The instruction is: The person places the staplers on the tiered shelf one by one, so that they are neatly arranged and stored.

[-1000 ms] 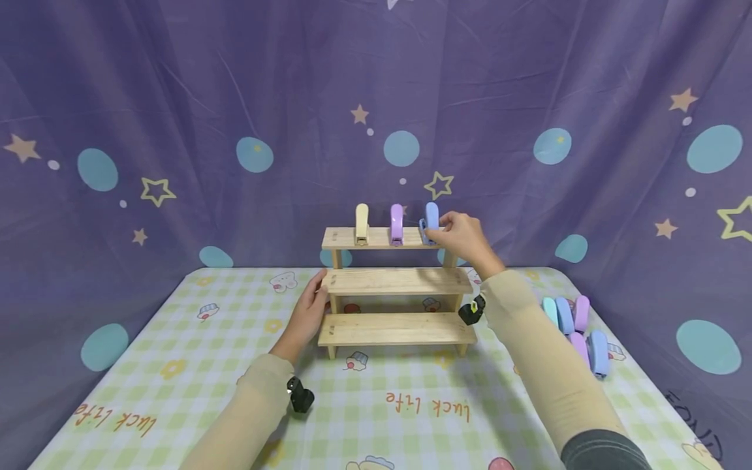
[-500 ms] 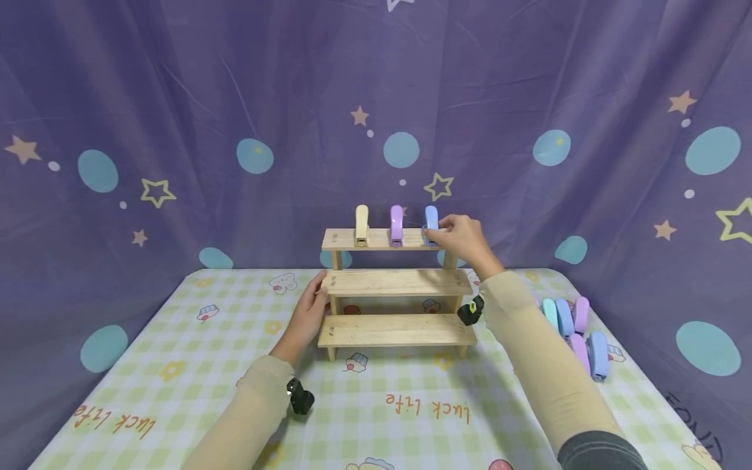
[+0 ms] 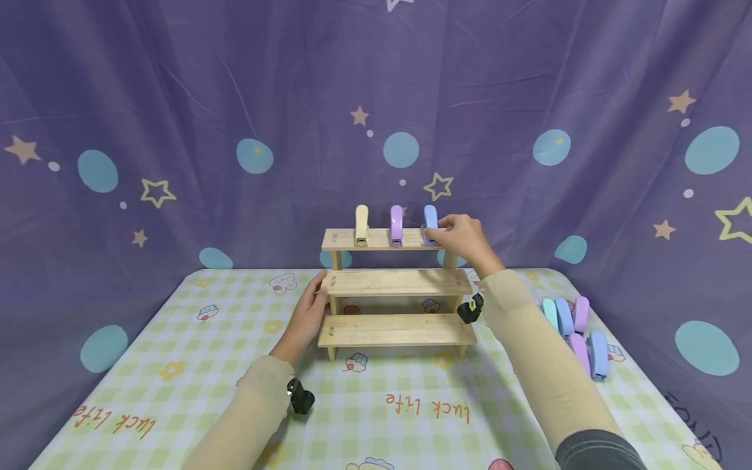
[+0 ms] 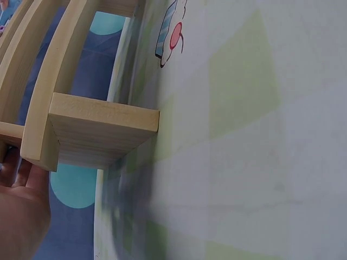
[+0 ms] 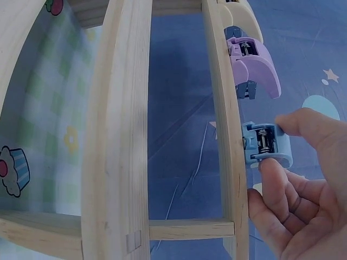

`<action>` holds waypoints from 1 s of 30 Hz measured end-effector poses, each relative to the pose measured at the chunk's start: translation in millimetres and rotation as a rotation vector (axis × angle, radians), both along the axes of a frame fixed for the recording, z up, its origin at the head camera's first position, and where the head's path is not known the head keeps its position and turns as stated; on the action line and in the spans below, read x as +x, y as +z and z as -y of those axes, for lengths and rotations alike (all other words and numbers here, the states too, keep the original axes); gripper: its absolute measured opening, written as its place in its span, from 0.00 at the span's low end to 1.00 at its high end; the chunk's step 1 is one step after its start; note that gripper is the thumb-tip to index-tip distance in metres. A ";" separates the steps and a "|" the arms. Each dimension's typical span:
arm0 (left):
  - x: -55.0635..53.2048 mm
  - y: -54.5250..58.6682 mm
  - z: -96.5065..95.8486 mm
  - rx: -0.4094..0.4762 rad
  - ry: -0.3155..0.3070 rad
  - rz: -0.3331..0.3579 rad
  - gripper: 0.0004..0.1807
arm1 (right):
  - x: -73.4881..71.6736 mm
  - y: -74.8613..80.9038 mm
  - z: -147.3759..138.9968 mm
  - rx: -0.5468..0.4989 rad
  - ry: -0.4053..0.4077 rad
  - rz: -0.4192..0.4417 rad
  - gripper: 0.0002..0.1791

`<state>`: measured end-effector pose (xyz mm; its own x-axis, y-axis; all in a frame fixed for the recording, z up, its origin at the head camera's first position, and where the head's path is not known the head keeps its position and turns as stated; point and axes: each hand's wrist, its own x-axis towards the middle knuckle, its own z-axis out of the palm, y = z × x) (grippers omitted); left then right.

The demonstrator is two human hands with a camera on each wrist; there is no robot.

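At the right end of the top shelf, my right hand [image 3: 467, 238] pinches a light blue stapler [image 3: 431, 225] between thumb and fingers. The right wrist view shows its spring-filled end, with the thumb [image 5: 306, 122] on one side and curled fingers on the other. To its left on that shelf stand a lilac stapler [image 3: 396, 225] and a cream stapler [image 3: 361, 225], spaced apart. My left hand [image 3: 305, 316] touches the left end of the middle shelf of the wooden three-tier rack [image 3: 396, 282]. Its extended fingers meet the plank's end in the left wrist view, tips partly hidden.
Right of the rack, several more staplers lie on the checked tablecloth [image 3: 364, 431]: a mint one [image 3: 550, 313], lilac ones [image 3: 580, 313] and blue ones [image 3: 598, 354]. My right forearm partly covers that group. A purple patterned curtain [image 3: 493, 98] hangs behind the table.
The blue stapler has turned slightly straighter under my right hand's fingers and stays at the same spot on the top shelf. My left hand has kept its place at the rack.
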<state>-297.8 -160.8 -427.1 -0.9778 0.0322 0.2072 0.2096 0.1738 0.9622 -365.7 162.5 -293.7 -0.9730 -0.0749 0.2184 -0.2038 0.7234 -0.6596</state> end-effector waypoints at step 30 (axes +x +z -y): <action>0.5 0.3 0.3 0.011 0.013 0.019 0.28 | 25.3 1.9 -34.6 0.068 0.081 -0.013 0.34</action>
<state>-297.3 -161.1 -426.8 -0.9819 0.0171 0.1889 0.1891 0.1658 0.9679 -340.5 197.1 -291.9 -0.9602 -0.1684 0.2228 -0.2717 0.7473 -0.6064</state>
